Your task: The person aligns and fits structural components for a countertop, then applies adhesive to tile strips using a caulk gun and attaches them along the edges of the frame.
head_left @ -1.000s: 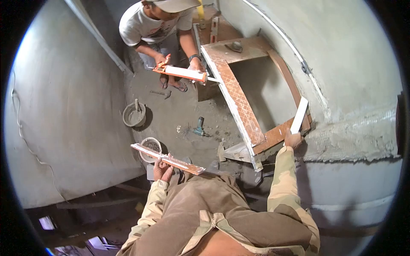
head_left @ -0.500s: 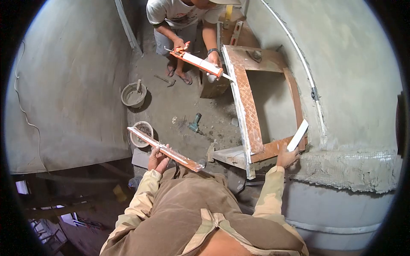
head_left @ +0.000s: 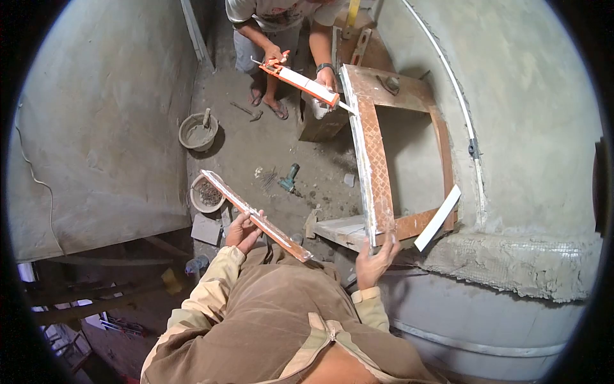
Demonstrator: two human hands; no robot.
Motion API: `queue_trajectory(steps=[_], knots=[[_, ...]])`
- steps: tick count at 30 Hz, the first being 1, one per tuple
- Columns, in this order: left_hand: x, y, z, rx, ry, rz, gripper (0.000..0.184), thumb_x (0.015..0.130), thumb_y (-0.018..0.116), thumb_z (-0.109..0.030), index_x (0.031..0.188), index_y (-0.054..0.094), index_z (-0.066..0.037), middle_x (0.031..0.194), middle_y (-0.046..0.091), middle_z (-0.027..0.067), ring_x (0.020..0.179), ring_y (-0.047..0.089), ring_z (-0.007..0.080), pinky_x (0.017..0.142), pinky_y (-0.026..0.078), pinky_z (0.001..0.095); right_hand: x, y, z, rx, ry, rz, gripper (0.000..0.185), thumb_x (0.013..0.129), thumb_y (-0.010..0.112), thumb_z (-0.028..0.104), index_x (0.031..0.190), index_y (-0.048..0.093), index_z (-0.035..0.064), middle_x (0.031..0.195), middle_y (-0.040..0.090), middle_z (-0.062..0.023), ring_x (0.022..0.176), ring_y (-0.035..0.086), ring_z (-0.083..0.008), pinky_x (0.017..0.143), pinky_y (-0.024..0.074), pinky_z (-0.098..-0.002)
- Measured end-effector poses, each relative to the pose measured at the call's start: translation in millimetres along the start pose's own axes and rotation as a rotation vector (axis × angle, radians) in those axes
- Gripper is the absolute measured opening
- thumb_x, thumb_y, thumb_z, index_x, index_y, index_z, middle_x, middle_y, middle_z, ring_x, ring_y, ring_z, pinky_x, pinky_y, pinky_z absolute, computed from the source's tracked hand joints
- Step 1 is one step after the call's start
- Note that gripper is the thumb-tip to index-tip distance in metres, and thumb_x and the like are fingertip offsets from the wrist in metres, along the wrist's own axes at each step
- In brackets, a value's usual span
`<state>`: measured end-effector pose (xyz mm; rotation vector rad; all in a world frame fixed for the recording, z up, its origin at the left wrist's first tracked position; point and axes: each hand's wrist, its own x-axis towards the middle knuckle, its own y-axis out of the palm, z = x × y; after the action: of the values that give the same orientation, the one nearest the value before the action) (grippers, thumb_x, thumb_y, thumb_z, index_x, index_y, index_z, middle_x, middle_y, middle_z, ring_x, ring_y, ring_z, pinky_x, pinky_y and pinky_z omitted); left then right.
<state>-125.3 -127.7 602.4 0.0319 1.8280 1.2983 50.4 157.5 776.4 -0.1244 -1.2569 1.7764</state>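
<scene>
My left hand (head_left: 242,233) grips a long narrow tile strip (head_left: 281,237), its upper edge smeared with white paste, slanting across in front of my body. At the near corner of the tiled counter (head_left: 375,163), my right hand (head_left: 377,261) has its fingers apart and touches the edge, holding nothing. A flat white strip (head_left: 438,217) lies across the counter's near right corner. Opposite me, a person's hands hold an orange caulking gun (head_left: 300,83), with its nozzle at the counter's paste-covered left edge.
On the floor are a bucket with a trowel (head_left: 199,132), a smaller bucket (head_left: 208,194), a hammer (head_left: 247,111) and a green drill (head_left: 290,178). A cement wall (head_left: 511,115) borders the counter on the right. A rounded grey tank (head_left: 473,313) stands below the rough ledge.
My right hand has let go of the white strip, which now lies on the counter, and moved left to the near corner. The tile strip in my left hand has shifted slightly right.
</scene>
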Motion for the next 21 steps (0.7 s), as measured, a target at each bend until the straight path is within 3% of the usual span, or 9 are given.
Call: queue_trajectory(steps=[2,7,9,11,13,15,21], knots=[[4,0,0,0.023,0.000,0.048,0.021,0.091,0.071,-0.012,0.104,0.058,-0.002,0.118,0.060,0.0158,0.128,0.050,0.0321,0.108,0.045,0.0503,-18,2,9,0.025,0.003,0.147,0.058,0.087,0.071,0.022,0.134,0.051,-0.0054,0.130,0.047,-0.0281,0.123,0.048,-0.0459,0.106,0.0377,-0.0523],[5,19,-6,0.129,-0.014,0.063,0.028,0.089,0.073,-0.013,0.111,0.059,-0.002,0.121,0.061,0.0172,0.124,0.055,0.0321,0.110,0.044,0.0496,-36,7,19,0.057,-0.010,0.175,0.055,0.085,0.072,0.020,0.131,0.052,-0.0047,0.129,0.048,-0.0279,0.120,0.049,-0.0464,0.102,0.0402,-0.0523],[16,11,-9,0.105,-0.040,0.107,0.017,0.092,0.069,-0.009,0.106,0.061,-0.002,0.107,0.064,0.0110,0.126,0.054,0.0298,0.111,0.042,0.0519,-32,5,20,0.020,0.001,0.144,0.055,0.085,0.072,0.019,0.130,0.052,-0.0046,0.128,0.049,-0.0283,0.118,0.050,-0.0465,0.101,0.0414,-0.0521],[14,20,-7,0.092,0.010,0.151,0.017,0.092,0.069,-0.010,0.106,0.062,-0.003,0.104,0.066,0.0092,0.125,0.055,0.0286,0.110,0.043,0.0514,-29,4,15,0.065,0.033,0.116,0.052,0.085,0.071,0.018,0.128,0.053,-0.0062,0.125,0.051,-0.0279,0.116,0.052,-0.0462,0.099,0.0432,-0.0519],[16,27,-10,0.070,0.020,0.154,0.020,0.093,0.068,-0.009,0.111,0.060,-0.003,0.113,0.064,0.0121,0.126,0.055,0.0298,0.109,0.045,0.0504,-28,5,8,0.022,0.010,0.065,0.051,0.086,0.071,0.017,0.126,0.054,-0.0073,0.124,0.052,-0.0273,0.117,0.052,-0.0460,0.099,0.0433,-0.0522],[20,31,-14,0.060,-0.011,0.175,0.030,0.091,0.071,-0.008,0.116,0.057,0.000,0.126,0.058,0.0158,0.128,0.052,0.0321,0.114,0.041,0.0511,-29,6,4,0.024,0.012,0.041,0.049,0.085,0.070,0.015,0.126,0.056,-0.0063,0.122,0.054,-0.0258,0.116,0.054,-0.0439,0.099,0.0436,-0.0505],[27,43,-12,0.005,0.025,0.181,0.032,0.092,0.070,-0.010,0.119,0.057,0.001,0.125,0.059,0.0169,0.127,0.053,0.0314,0.114,0.042,0.0499,-41,-1,3,0.009,0.075,0.045,0.047,0.085,0.069,0.013,0.126,0.057,-0.0065,0.122,0.054,-0.0259,0.116,0.054,-0.0436,0.100,0.0435,-0.0499]])
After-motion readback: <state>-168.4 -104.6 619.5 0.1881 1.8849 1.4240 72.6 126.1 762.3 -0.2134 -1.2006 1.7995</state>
